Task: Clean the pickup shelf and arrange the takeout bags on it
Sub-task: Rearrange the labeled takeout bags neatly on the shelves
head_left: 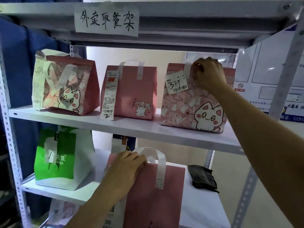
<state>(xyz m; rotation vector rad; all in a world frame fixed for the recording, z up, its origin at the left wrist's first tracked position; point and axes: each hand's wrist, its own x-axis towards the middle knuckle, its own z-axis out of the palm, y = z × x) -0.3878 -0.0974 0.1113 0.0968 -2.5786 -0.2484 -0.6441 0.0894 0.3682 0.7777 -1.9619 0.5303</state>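
Observation:
Three pink takeout bags stand in a row on the upper white shelf (125, 127). The right one, a cat-print bag (189, 106) with a "34" label, has my right hand (209, 73) gripping its top edge. The middle bag (133, 92) carries a long receipt; the left cat-print bag (69, 83) stands near the shelf's end. On the lower shelf (202, 204), my left hand (128, 165) grips the top of a plain pink bag (156, 191) with white handles. A green and white bag (56, 160) stands to its left.
A folded dark cloth (204, 178) lies on the lower shelf at the right. A handwritten paper sign (107, 20) is taped to the top rail. Grey perforated uprights (9, 137) frame the rack. Another pink bag (60, 213) shows below at the left.

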